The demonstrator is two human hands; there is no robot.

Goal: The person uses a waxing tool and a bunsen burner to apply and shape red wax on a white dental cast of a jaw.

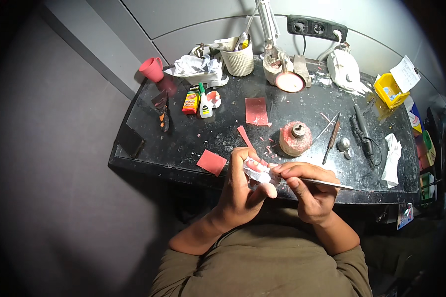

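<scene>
In the head view, both hands worked at lower centre, over the desk's front edge. The left hand [239, 192] was grasping a pink-and-white dental model [255, 170] — its fingers curled behind the piece, its thumb stretched out along the lower side. The right hand [316, 190] pinched a slim metal tool [334, 185] between thumb and forefinger, its shank running out toward the right; the near end pointed at the model, though fingertips hid whether the two touched.

The front edge of the dark desk [176, 143] ran across the middle of the frame, just beyond the forearms. Dark desktop stretched between the pink sheet [211, 162], left of the hands, and the black block [131, 143] at the left corner. Room was tighter above: a pink strip [244, 136] lay close to the left fingers, and a pink-crusted burner [296, 140] stood just above the right hand.
</scene>
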